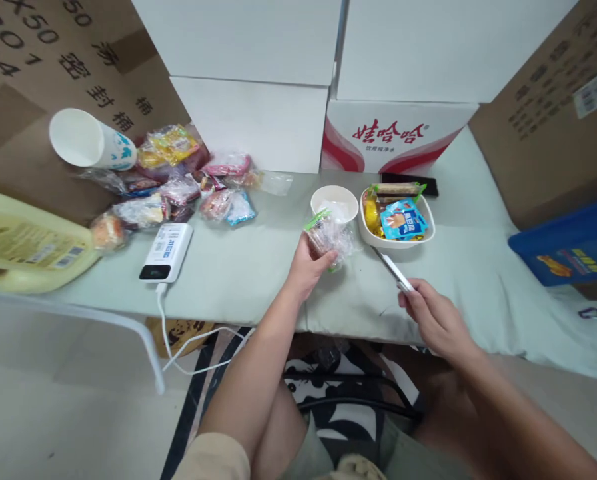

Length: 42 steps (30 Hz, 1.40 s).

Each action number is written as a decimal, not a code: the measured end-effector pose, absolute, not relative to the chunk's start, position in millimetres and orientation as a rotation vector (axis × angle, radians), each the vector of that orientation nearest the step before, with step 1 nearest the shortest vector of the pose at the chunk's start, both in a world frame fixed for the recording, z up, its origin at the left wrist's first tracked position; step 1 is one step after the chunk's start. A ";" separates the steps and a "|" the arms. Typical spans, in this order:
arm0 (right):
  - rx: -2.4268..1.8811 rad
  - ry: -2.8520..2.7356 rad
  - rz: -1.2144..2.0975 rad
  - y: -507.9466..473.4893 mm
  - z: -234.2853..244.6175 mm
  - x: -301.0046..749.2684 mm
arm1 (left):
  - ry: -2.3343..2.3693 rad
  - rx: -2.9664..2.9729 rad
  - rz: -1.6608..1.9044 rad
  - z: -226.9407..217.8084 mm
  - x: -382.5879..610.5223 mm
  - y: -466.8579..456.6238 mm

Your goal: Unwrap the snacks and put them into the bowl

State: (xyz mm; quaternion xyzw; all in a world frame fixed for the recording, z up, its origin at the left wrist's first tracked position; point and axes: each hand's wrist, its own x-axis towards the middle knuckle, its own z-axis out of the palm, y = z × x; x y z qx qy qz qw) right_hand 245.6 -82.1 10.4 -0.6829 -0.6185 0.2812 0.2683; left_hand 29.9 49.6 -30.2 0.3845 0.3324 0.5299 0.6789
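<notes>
My left hand point(308, 267) is closed around a bunch of crumpled clear plastic wrappers point(342, 241) with green edges, just in front of a white round bowl point(334, 197). In my right hand point(436, 313) is a slim silver metal utensil point(391, 267), gripped near its end. Its far tip points at the near side of a white square bowl point(398, 243); whether they touch, I cannot tell. That bowl holds blue snack packets point(402, 219), gold-wrapped pieces and a green-edged packaged bar point(397, 190).
Wrapped snacks point(178, 190) lie in a pile at the left, beside a tilted paper cup point(91, 140). A white power bank point(167, 252) trails a cable over the front edge. White boxes point(251, 123) line the back. A dark phone point(431, 185) lies behind the square bowl.
</notes>
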 end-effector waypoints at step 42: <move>-1.620 -1.724 0.256 -45.5 -4.8 270.2 | 1.327 1.001 1.137 -20.9 14.2 50.1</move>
